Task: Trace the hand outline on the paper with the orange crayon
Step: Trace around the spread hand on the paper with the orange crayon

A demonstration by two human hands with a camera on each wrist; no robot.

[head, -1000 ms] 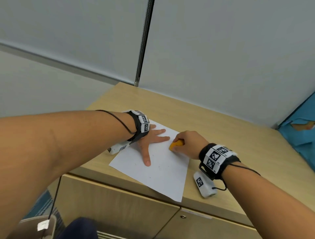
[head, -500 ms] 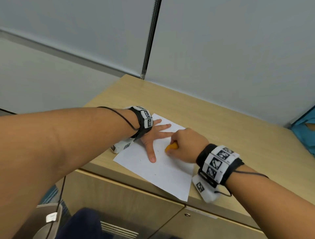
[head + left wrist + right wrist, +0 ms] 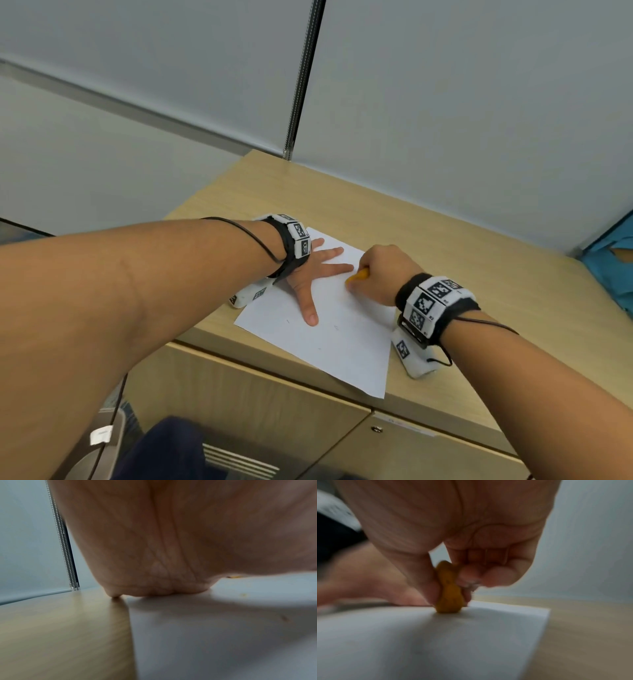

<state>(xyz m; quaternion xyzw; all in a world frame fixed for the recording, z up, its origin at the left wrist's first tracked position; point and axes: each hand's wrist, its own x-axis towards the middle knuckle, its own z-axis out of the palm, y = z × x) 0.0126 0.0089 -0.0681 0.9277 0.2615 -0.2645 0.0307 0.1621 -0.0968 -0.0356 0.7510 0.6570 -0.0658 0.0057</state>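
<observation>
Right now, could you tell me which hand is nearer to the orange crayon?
Right. The right hand pinches the crayon, its tip on the paper. The left hand lies flat on the paper beside it, fingers spread, not touching the crayon.

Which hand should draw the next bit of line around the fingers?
The right hand. It pinches the orange crayon, whose tip touches the paper beside the spread fingers. The left hand lies flat on the paper as the shape to trace.
</observation>
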